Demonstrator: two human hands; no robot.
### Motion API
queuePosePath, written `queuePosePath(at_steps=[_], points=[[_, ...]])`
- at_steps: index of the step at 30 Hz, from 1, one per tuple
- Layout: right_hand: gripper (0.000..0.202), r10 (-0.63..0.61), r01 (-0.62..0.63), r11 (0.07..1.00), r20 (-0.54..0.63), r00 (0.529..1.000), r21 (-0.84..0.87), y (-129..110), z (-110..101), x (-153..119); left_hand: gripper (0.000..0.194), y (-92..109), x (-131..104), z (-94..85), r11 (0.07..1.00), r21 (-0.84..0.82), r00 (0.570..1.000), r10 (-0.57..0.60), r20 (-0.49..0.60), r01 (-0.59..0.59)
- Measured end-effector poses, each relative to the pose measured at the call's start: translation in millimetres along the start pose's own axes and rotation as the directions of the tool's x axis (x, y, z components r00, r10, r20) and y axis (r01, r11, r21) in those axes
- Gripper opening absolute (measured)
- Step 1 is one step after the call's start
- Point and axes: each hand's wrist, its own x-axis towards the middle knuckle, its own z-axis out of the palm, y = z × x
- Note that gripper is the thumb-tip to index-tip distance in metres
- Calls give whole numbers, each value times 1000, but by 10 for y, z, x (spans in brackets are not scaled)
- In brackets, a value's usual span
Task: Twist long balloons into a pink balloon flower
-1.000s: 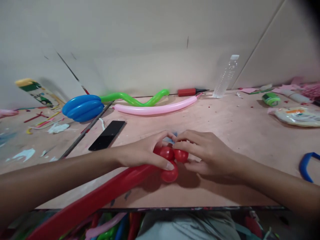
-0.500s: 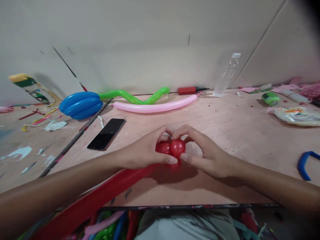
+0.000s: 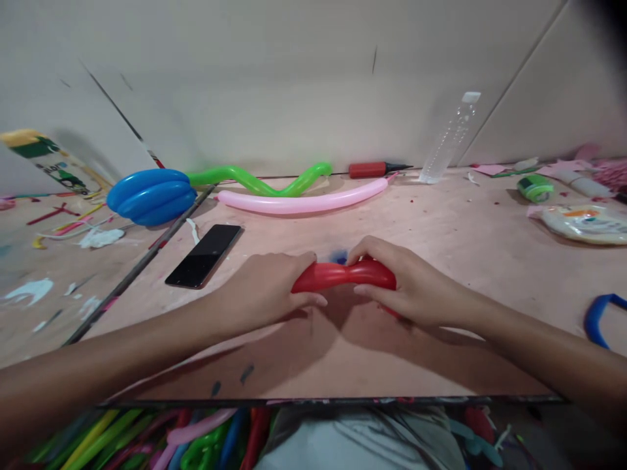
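Note:
A long red balloon [image 3: 337,273] stretches between both hands above the table, narrowed where it leaves the right fingers. My left hand [image 3: 269,284] is wrapped round its left part, thumb below. Around the right part closes my right hand [image 3: 406,281], with thumb and forefinger near the narrow spot. The rest of the balloon is hidden behind the hands. To the left of my left hand lies a black phone [image 3: 204,256]. Beyond the hands are a pink balloon [image 3: 304,204], a bent green balloon [image 3: 274,186] and a blue balloon bundle [image 3: 151,197].
A red hand pump [image 3: 367,170] and a clear bottle [image 3: 450,138] stand by the wall. Toward the right are a green roll [image 3: 535,188], a plastic packet [image 3: 582,224] and a blue loop [image 3: 597,320]. Several balloons [image 3: 196,437] lie below the table's front edge.
The hands have moved apart, and the balloon is now stretched between them where small round red bubbles were pinched together. Its long tail no longer shows under my left arm.

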Motion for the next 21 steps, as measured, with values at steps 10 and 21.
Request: queuePosePath(at_steps=[10, 21], points=[[27, -40, 42, 999, 105, 994, -13, -72, -7, 5, 30, -109, -88, -15, 954, 251, 982, 135, 129, -164], [26, -116, 116, 843, 34, 993, -525, -67, -71, 30, 33, 86, -89, -39, 978, -198, 997, -57, 47, 65]])
